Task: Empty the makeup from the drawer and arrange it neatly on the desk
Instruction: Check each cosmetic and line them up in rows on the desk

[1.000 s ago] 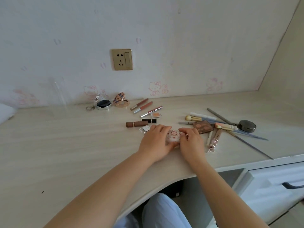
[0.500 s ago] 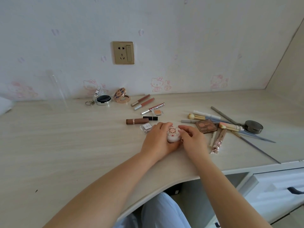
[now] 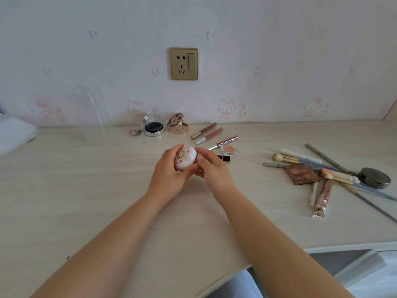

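I hold the round white compact (image 3: pixel 185 158) between my hands. My left hand (image 3: pixel 169 173) curls round it, and my right hand (image 3: pixel 211 167) pinches its edge.

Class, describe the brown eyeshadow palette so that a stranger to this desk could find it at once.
Start at the gold wall socket, then drop to the pale wooden desk and look right, to the heap of brushes. The flat, square brown eyeshadow palette lies at its near edge, the only square-cornered thing among long thin handles.
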